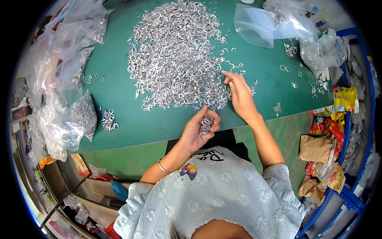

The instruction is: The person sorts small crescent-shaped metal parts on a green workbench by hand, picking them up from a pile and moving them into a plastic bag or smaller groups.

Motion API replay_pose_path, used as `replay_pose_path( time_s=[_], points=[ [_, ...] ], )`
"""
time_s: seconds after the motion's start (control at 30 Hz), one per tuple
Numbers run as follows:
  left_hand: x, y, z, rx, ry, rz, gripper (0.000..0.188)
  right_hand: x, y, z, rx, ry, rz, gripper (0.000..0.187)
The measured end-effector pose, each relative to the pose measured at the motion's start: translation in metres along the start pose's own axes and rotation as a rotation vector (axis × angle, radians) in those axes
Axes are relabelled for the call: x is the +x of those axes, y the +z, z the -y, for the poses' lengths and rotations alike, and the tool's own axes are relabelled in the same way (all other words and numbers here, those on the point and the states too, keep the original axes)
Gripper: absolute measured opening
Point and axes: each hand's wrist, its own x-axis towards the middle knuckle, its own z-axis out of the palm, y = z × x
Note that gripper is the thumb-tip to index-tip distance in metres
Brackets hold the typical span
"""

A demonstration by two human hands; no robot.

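A broad heap of silver metal rings (175, 55), many of them open curved pieces, covers the middle of the green table (115, 123). My left hand (197, 129) is at the near table edge, its fingers curled round a handful of silver rings (206, 125). At the right side of the heap, my right hand (240, 91) reaches in with its fingers extended, the index fingertip by the loose pieces. Whether a small piece sits under those fingertips is hidden.
Clear plastic bags of metal pieces (83, 113) line the left side. A small ring pile (108, 120) lies beside them. More plastic bags (322, 51) and small clusters of pieces (290, 49) are at the right. A blue-framed shelf (352, 195) and brown paper packages (315, 149) stand right of me.
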Motion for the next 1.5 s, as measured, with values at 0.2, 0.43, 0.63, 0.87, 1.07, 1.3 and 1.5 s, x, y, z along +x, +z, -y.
replay_pose_path(
  time_s=[0.2, 0.43, 0.63, 0.87, 1.07, 1.3, 1.5],
  points=[
    [-0.002, 0.003, -0.002, 0.033, 0.007, -0.029, 0.039, 0.008, -0.007, 0.008, -0.122, -0.093, -0.016, 0.024],
    [-0.011, 0.003, -0.004, 0.115, 0.052, -0.049, 0.034, -0.004, -0.01, 0.021, 0.257, 0.188, 0.12, 0.015],
    [-0.021, 0.005, -0.005, 0.266, 0.204, -0.174, 0.027, -0.017, 0.017, 0.027, -0.321, -0.107, 0.192, 0.017],
    [-0.022, -0.003, -0.012, 0.971, 0.55, -0.28, 0.015, -0.011, -0.006, 0.019, 0.929, 0.365, 0.119, 0.008],
    [0.002, 0.014, -0.034, 2.007, 0.962, -0.473, 0.013, 0.006, -0.001, 0.022, 1.519, 0.556, -0.024, 0.008],
    [0.021, 0.011, -0.054, 2.406, 0.851, -0.389, 0.008, 0.019, 0.019, 0.014, 0.745, 0.417, -0.056, 0.019],
    [0.015, 0.003, -0.064, 1.753, 1.21, -0.25, 0.009, 0.027, 0.034, 0.021, -0.16, -0.094, 0.046, 0.013]
  ],
)
